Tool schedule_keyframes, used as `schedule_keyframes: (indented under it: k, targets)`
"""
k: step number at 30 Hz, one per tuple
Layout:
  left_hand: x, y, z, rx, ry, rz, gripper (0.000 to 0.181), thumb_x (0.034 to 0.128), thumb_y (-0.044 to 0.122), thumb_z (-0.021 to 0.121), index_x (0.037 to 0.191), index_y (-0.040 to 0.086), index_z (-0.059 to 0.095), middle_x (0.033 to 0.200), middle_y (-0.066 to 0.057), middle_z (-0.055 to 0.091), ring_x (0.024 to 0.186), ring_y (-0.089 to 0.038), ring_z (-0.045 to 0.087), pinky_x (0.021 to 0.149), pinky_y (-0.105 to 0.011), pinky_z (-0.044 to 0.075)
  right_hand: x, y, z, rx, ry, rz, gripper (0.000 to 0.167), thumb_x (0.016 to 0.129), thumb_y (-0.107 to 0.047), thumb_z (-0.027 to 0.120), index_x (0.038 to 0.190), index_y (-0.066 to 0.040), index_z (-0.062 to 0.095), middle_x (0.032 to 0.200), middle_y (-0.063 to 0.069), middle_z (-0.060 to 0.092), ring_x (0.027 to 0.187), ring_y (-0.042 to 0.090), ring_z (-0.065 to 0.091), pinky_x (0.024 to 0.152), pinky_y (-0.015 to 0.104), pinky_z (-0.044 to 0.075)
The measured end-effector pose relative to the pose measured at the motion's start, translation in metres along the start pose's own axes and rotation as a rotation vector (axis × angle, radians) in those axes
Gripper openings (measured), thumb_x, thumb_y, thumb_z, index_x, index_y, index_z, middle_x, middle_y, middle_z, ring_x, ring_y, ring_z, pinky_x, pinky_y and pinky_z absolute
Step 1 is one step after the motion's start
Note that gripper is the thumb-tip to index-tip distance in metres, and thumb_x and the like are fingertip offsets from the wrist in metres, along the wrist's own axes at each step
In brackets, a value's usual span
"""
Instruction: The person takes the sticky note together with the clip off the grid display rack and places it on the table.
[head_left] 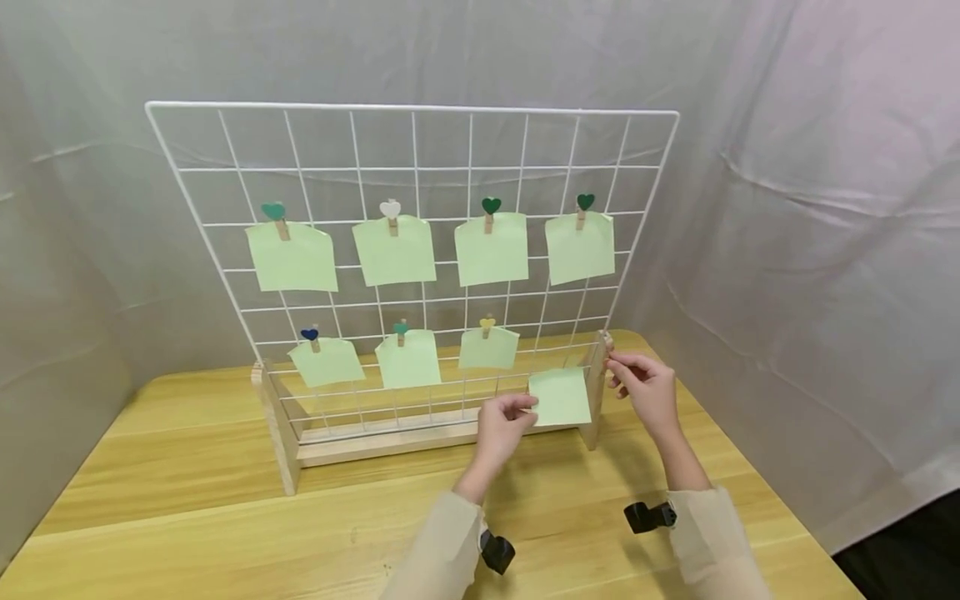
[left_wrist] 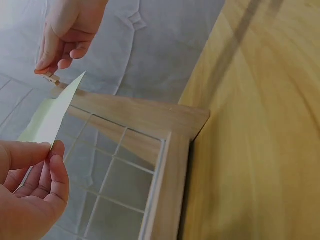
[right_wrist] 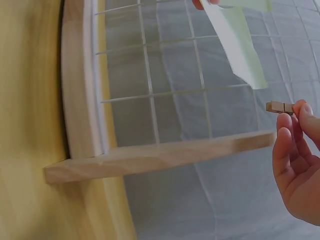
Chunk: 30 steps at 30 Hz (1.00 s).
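Note:
Between thumb and fingers, my left hand (head_left: 504, 429) pinches the left edge of a pale green paper (head_left: 560, 397) in front of the grid's lower right part. In the left wrist view the paper (left_wrist: 55, 117) tilts up from the left hand (left_wrist: 35, 187). To the right of the paper, beside the wooden end support (head_left: 595, 392), is my right hand (head_left: 648, 396). The right wrist view shows the right hand (right_wrist: 300, 165) pinching a small wooden clothespin (right_wrist: 280, 107), apart from the paper (right_wrist: 237, 45).
A white wire grid (head_left: 412, 107) stands in a wooden base (head_left: 390, 448) on the wooden table (head_left: 187, 550). Several green papers (head_left: 292, 260) hang on it in two rows from clothespins with hearts (head_left: 273, 211). Grey cloth (head_left: 450, 50) hangs behind and at the sides.

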<state>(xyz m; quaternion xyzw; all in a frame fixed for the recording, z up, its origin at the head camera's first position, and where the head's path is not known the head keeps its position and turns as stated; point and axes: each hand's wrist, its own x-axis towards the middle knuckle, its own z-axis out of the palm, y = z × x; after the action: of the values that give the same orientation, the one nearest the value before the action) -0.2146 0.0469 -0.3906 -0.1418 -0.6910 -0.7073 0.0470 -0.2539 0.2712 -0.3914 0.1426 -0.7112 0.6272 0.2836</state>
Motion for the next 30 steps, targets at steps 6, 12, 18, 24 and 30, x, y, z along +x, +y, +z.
schedule_keyframes:
  k: [6, 12, 18, 24, 30]
  targets:
    - [-0.005, -0.004, 0.004, -0.002, -0.018, -0.019, 0.015, 0.0745, -0.015, 0.057, 0.089, -0.014, 0.061, 0.091, -0.026, 0.061, 0.078, -0.038, 0.057, 0.063, -0.020, 0.047, -0.003, 0.070, -0.028, 0.163, -0.071, -0.054, 0.012, 0.080, 0.003, 0.062, 0.091, 0.002, 0.068, 0.085, 0.013, 0.067, 0.056, 0.015, 0.060, 0.043, 0.021, 0.046]
    - [-0.008, -0.012, 0.009, -0.008, -0.016, -0.021, 0.014, 0.0728, -0.017, 0.057, 0.087, -0.015, 0.061, 0.091, -0.027, 0.060, 0.076, -0.036, 0.056, 0.061, -0.018, 0.047, -0.009, 0.139, -0.051, 0.028, -0.030, -0.018, 0.016, 0.081, 0.000, 0.063, 0.096, 0.001, 0.067, 0.089, 0.013, 0.066, 0.056, 0.017, 0.060, 0.040, 0.023, 0.045]
    - [-0.016, -0.018, 0.013, -0.009, -0.035, -0.070, 0.015, 0.0735, -0.015, 0.057, 0.088, -0.015, 0.060, 0.089, -0.025, 0.059, 0.073, -0.025, 0.056, 0.062, -0.019, 0.048, -0.026, 0.083, -0.038, -0.043, -0.077, 0.043, 0.014, 0.080, -0.007, 0.066, 0.091, 0.001, 0.068, 0.081, 0.010, 0.067, 0.058, 0.014, 0.060, 0.041, 0.023, 0.046]
    - [-0.018, -0.037, 0.021, -0.039, -0.023, -0.078, 0.016, 0.0707, -0.017, 0.058, 0.086, -0.014, 0.061, 0.085, -0.021, 0.060, 0.068, -0.019, 0.055, 0.059, -0.019, 0.048, -0.033, 0.102, -0.046, -0.132, -0.084, 0.086, 0.014, 0.079, -0.010, 0.067, 0.089, 0.000, 0.067, 0.078, 0.007, 0.066, 0.063, 0.012, 0.061, 0.047, 0.023, 0.049]
    - [-0.017, -0.064, 0.025, -0.057, -0.022, -0.107, 0.016, 0.0712, -0.015, 0.059, 0.086, -0.010, 0.063, 0.083, -0.014, 0.061, 0.066, -0.012, 0.054, 0.058, -0.020, 0.049, -0.041, 0.138, -0.057, -0.097, -0.055, 0.158, 0.016, 0.076, -0.007, 0.069, 0.085, 0.005, 0.062, 0.076, 0.013, 0.064, 0.063, 0.020, 0.063, 0.054, 0.031, 0.051]
